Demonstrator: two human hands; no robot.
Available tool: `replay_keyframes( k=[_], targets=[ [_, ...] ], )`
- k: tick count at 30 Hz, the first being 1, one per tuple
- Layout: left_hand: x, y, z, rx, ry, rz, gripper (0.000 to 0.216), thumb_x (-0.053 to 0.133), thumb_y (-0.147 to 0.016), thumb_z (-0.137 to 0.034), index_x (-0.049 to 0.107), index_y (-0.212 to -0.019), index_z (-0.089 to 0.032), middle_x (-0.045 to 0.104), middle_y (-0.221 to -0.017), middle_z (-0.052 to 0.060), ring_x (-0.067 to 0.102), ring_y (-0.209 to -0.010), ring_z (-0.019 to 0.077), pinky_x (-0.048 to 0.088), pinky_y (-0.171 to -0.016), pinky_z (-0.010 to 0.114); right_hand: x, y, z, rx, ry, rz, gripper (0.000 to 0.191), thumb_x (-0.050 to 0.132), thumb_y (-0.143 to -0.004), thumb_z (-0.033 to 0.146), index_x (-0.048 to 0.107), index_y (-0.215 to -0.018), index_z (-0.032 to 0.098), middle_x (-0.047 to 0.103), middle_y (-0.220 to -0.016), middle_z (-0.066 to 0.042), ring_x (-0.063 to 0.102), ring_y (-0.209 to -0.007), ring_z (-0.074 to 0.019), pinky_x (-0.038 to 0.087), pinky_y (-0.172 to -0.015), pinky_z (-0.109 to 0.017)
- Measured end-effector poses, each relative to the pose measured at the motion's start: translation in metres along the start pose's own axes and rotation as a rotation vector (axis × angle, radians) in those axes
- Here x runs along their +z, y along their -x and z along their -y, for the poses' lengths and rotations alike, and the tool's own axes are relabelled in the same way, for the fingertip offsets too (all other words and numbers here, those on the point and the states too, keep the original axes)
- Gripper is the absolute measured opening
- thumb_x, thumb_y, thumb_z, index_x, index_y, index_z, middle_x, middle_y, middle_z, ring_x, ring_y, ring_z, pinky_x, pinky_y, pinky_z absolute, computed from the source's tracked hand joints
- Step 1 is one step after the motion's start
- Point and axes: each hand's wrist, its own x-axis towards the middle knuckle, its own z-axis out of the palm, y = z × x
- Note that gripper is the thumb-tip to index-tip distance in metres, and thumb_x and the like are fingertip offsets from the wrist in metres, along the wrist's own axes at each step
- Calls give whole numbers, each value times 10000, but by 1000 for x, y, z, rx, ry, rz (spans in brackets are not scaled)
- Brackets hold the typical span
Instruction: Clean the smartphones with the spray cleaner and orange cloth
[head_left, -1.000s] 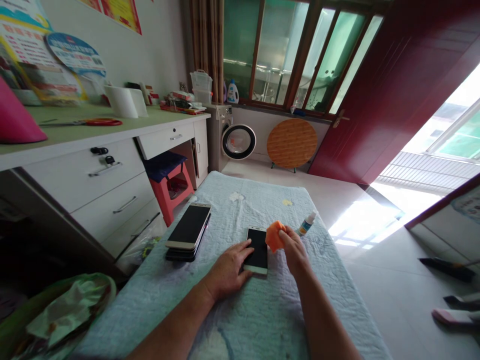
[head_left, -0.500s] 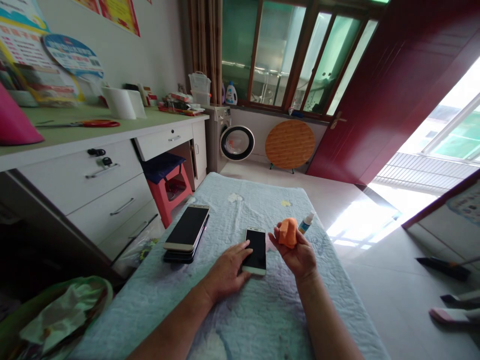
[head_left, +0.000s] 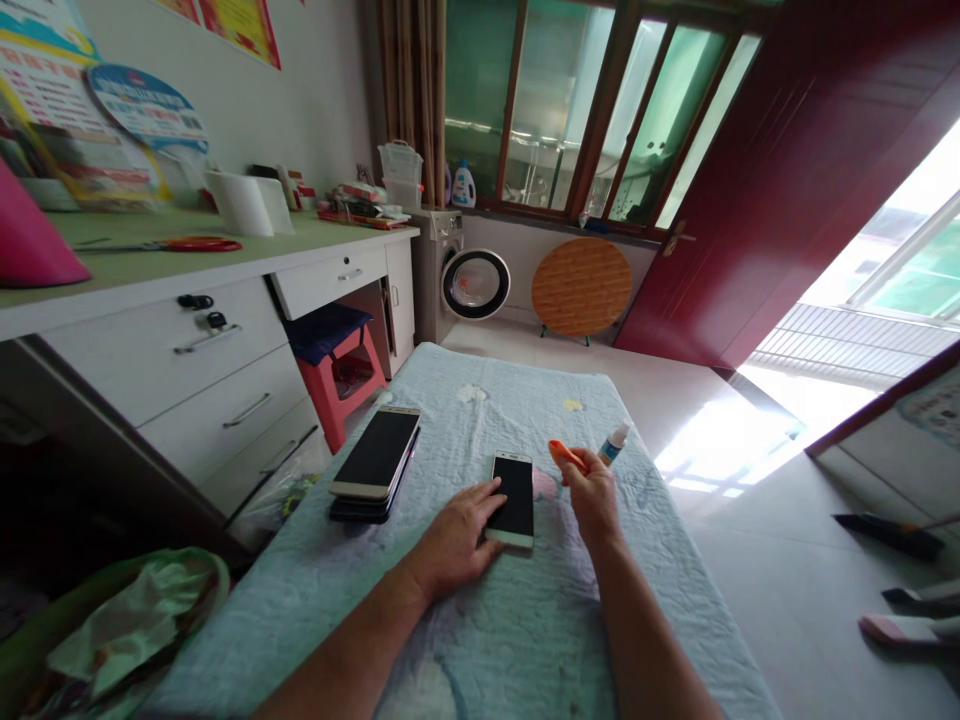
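Observation:
A white-framed smartphone [head_left: 516, 505] with a dark screen lies face up on the light-blue quilted cover. My left hand [head_left: 459, 532] holds it in place from the left, fingers over the edge of the screen and thumb by its bottom end. Just right of the phone and above the cover, my right hand [head_left: 592, 492] is closed on an orange cloth [head_left: 564, 455], part of which pokes out past the fingers. Behind that hand is a small spray bottle [head_left: 615, 442] with a white cap. To the left lies a stack of phones, a gold-framed phone [head_left: 379, 455] on top.
A desk [head_left: 322, 235] with drawers runs along the left, a red stool [head_left: 341, 385] beside it. At lower left stands a green bin [head_left: 214, 590] with crumpled paper. A washing machine [head_left: 435, 260] with its door open and a round wooden tabletop [head_left: 581, 288] are at the back.
My right hand has turned over from palm up to palm down, fingers closing round the orange cloth. My left hand and the smartphone have stayed in place.

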Motion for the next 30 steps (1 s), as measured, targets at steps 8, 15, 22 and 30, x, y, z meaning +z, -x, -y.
replay_keyframes(
  k=[8,15,22,30],
  targets=[
    [3,0,3,9,11,-17,585,660,-751,-207,549,-1321,-133,399,-1504,149,385,-1383,269,291,-1168,424,20,1,-6,-203,619,182,265,487,-852,277,700,-727,182,555,-801,-47,551,-745,-156,402,-715,-249],
    [3,0,4,20,24,-31,565,659,-768,-240,550,-1315,-152,402,-1503,144,397,-1375,267,307,-1156,432,14,9,3,-154,779,367,293,464,-869,238,658,-662,162,549,-742,-44,530,-712,-137,350,-678,-235],
    [4,0,5,19,22,-39,558,659,-769,-243,555,-1310,-153,412,-1496,143,406,-1371,261,310,-1154,429,0,20,14,-2,698,545,317,483,-781,256,458,-477,169,432,-515,18,392,-542,-99,248,-536,-252],
    [3,0,4,5,40,-28,556,661,-763,-226,557,-1303,-152,432,-1485,137,406,-1370,261,310,-1155,427,1,20,14,169,648,535,301,477,-758,314,461,-489,178,376,-467,34,328,-498,-94,197,-497,-259]
  ],
)
